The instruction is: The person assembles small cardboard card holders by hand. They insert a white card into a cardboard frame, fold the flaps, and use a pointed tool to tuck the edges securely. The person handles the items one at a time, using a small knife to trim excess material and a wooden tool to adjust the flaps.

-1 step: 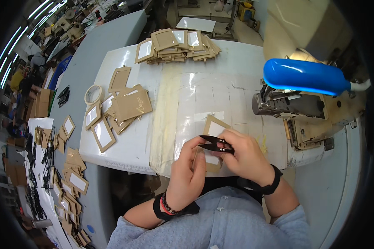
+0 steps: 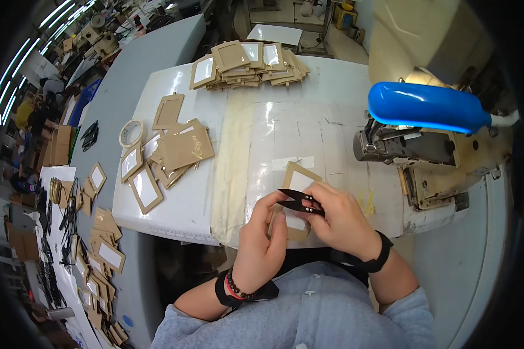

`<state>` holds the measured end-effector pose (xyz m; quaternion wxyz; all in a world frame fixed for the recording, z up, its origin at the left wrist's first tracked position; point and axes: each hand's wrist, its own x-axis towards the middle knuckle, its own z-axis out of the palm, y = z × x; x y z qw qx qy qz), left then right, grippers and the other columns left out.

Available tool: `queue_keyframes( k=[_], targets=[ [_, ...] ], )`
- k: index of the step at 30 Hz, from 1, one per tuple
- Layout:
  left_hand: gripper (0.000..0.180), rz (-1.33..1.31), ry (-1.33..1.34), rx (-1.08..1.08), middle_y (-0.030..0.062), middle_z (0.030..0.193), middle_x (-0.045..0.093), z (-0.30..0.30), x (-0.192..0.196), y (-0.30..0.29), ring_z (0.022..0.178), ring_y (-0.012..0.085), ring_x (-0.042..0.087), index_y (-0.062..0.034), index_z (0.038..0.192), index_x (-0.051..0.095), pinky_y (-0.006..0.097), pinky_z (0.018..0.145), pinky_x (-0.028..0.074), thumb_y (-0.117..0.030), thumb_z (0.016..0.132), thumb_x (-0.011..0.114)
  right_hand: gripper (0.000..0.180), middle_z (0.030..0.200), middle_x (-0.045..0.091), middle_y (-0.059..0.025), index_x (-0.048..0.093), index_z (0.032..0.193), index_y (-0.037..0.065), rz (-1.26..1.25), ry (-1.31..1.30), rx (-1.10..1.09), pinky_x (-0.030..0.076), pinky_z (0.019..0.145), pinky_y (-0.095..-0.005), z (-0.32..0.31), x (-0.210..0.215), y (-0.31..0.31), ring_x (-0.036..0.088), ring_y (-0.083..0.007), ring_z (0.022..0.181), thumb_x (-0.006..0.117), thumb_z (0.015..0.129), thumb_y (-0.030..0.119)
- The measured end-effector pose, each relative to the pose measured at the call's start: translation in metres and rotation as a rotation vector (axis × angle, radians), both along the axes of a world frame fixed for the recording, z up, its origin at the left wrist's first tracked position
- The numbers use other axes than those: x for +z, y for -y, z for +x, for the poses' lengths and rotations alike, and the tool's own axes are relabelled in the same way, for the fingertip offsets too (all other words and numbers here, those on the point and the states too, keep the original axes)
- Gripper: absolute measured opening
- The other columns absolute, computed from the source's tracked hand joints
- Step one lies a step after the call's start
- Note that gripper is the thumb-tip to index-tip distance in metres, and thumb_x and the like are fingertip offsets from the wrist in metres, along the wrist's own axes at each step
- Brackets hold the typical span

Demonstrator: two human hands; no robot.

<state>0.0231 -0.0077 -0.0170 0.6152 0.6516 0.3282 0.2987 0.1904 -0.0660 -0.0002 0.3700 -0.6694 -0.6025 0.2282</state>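
At nine o'clock, a side bench (image 2: 58, 174) holds scattered tan card frames (image 2: 108, 255) with clear windows, running down toward seven o'clock. Just right of it, on the white table (image 2: 343, 87), a tape roll (image 2: 132, 133) lies at ten o'clock. Beside the roll sits a loose heap of frames (image 2: 177, 152), some window up, some showing plain backs. At twelve o'clock a second, neater stack (image 2: 247, 63) rests near the table's far edge.

Below centre, the left hand (image 2: 263, 241) comes up from six o'clock, wearing a black band and red bead bracelet at the wrist. Its fingers are curled closed on the lower left part of a single frame (image 2: 297, 180), thumb on top, pinning it just above the table's near edge. The frame tilts, its upper corner pointing to one o'clock, and its lower half is hidden by both hands.

The right hand (image 2: 342, 220), with a black wristband, touches the left over the frame. Its fingers are wrapped tightly round black snips (image 2: 296, 202), whose blades point left toward nine o'clock and lie across the frame's window. Whether the blades are parted I cannot tell.

At two to three o'clock stands a sewing machine (image 2: 416, 151), a blue lamp head (image 2: 425, 107) lying above it.
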Motion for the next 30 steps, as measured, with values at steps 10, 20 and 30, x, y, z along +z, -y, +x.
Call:
queue_keyframes(
  k=[10,20,30],
  targets=[
    [0.029,0.298,-0.247,0.084,0.0134,0.111,0.058,-0.025,-0.043,-0.005,0.096,0.0194,0.058,0.0,0.112,0.057,0.028,0.08,0.048,-0.002,0.084,0.065,0.021,0.086,0.057,-0.0176,0.05,0.092,-0.001,-0.079,-0.208,-0.126,0.047,0.064,-0.0395,-0.029,-0.041,-0.004,0.058,-0.0365,0.074,0.067,0.081,0.006],
    [0.035,0.621,-0.398,0.034,0.013,0.101,0.053,-0.029,-0.035,-0.029,0.095,0.032,0.048,-0.0035,0.096,0.061,0.038,0.083,0.041,-0.007,0.067,0.079,0.03,0.081,0.065,-0.0141,0.047,0.097,0.004,-0.139,0.074,-0.096,0.05,0.061,-0.0392,-0.037,-0.027,-0.014,0.066,-0.0335,0.076,0.068,0.077,0.0],
    [0.025,0.598,-0.302,0.045,0.0101,0.097,0.056,-0.028,-0.043,-0.034,0.094,0.0298,0.051,-0.0038,0.085,0.063,0.038,0.081,0.04,-0.005,0.065,0.078,0.034,0.085,0.059,-0.019,0.04,0.102,0.004,-0.158,-0.072,-0.087,0.05,0.063,-0.0439,-0.046,-0.037,-0.014,0.063,-0.0402,0.077,0.052,0.075,-0.013]
  ],
)
